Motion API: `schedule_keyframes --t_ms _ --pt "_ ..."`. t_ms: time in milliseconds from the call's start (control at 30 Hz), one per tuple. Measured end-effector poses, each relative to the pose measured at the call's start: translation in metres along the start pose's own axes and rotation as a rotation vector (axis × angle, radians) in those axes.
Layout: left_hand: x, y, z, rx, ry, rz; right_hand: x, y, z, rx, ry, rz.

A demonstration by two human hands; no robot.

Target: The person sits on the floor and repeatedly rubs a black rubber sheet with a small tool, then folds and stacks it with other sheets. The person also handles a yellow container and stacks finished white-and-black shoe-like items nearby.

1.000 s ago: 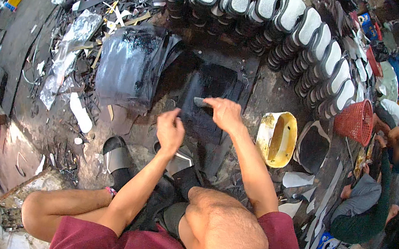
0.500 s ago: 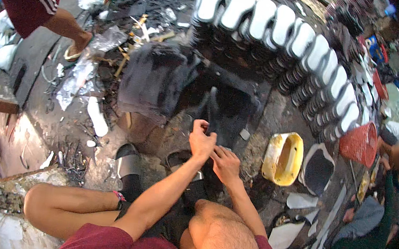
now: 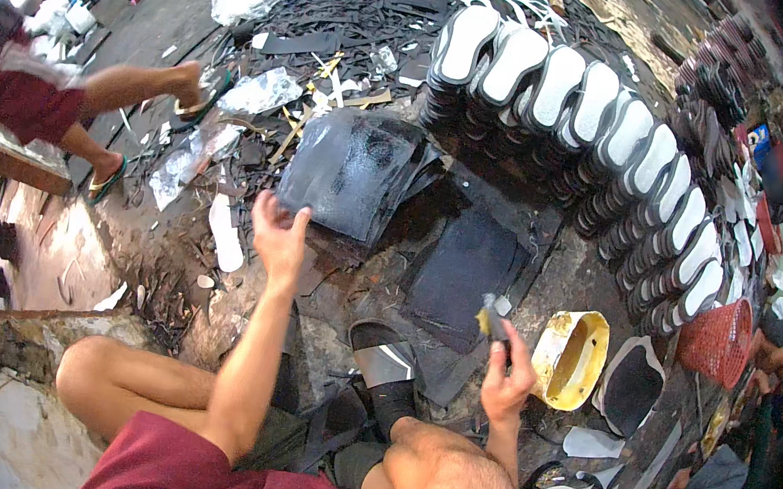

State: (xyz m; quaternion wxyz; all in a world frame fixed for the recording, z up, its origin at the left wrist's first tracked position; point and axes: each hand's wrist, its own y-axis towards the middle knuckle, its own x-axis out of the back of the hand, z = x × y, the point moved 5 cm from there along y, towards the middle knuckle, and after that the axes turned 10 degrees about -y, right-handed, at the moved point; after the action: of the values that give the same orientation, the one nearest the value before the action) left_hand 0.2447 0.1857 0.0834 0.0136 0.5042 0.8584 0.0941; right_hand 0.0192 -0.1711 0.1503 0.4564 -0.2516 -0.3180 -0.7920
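Note:
My left hand (image 3: 279, 242) reaches toward the near edge of a stack of shiny black sheets (image 3: 354, 170). Its fingers and thumb are apart, and it holds nothing. My right hand (image 3: 509, 381) pinches a small dark flat piece with a yellowish, ragged end (image 3: 490, 319); its exact kind is not clear. Flat on the ground between my hands lie more black sheets (image 3: 466, 276). Just right of my right hand stands a yellow cut-open plastic tub (image 3: 599, 356) with brownish stuff inside.
Tall stacks of sole-shaped pieces with white tops (image 3: 597, 98) curve along the far right. A red basket (image 3: 717, 342) stands beyond the tub. Plastic scraps (image 3: 264, 89) and black strips litter the ground. A person in maroon shorts (image 3: 31, 93) is at left; another person (image 3: 779, 345) is at right.
My hands were close together over the black sheets; now they are apart, the left by the sheet stack, the right nearer the tub with the dark piece showing. The whole view has shifted.

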Motion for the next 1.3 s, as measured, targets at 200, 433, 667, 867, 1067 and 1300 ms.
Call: schedule_keyframes --t_ms 200,433,667,867,1067,1300 --pt "-0.079 -0.174 -0.008 -0.271 0.297 0.891 -0.012 0.093 -0.027 -0.172 0.151 -0.005" --pt "-0.115 -0.267 0.054 -0.618 0.548 1.397 -0.146 0.105 -0.088 0.053 -0.588 0.238" --pt "-0.105 -0.2 0.048 -0.837 0.24 1.516 0.038 0.073 -0.022 -0.254 -0.198 -0.28" --pt "-0.127 -0.159 0.03 -0.393 0.592 1.302 0.17 0.001 -0.14 -0.702 -0.675 -0.305" --pt "-0.115 -0.143 0.046 -0.414 0.363 1.311 0.092 -0.005 -0.192 -0.778 -0.916 0.064" --pt "-0.122 -0.121 0.044 -0.293 0.362 1.261 0.15 -0.021 -0.179 -0.731 0.064 -0.224"
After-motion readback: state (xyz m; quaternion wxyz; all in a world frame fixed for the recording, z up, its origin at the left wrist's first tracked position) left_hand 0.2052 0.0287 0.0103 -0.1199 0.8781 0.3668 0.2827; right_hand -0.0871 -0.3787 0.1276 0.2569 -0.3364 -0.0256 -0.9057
